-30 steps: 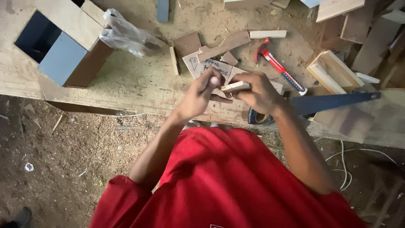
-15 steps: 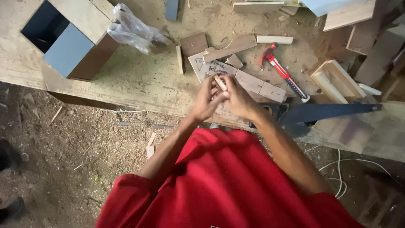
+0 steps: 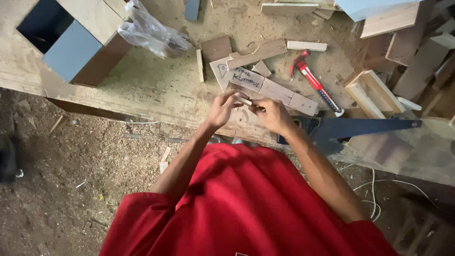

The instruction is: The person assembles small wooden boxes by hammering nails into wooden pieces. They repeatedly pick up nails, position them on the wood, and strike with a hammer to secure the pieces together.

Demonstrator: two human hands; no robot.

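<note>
- Left hand [image 3: 222, 110] and right hand [image 3: 274, 115] both pinch a small wood piece [image 3: 246, 101], fingers curled shut on it, just above the workbench [image 3: 156, 90]
- Work looks midway: piece not yet set down; handsaw [image 3: 360, 127] and hammer [image 3: 315, 81] lie unused nearby

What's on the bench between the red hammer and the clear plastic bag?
Head view: flat wood offcuts lie between the red hammer and the plastic bag.

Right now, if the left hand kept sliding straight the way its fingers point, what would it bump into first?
Probably the small pale wood strip pinched between both hands, then the right hand just past it. The left hand points rightward; depth is hard to judge.
</note>
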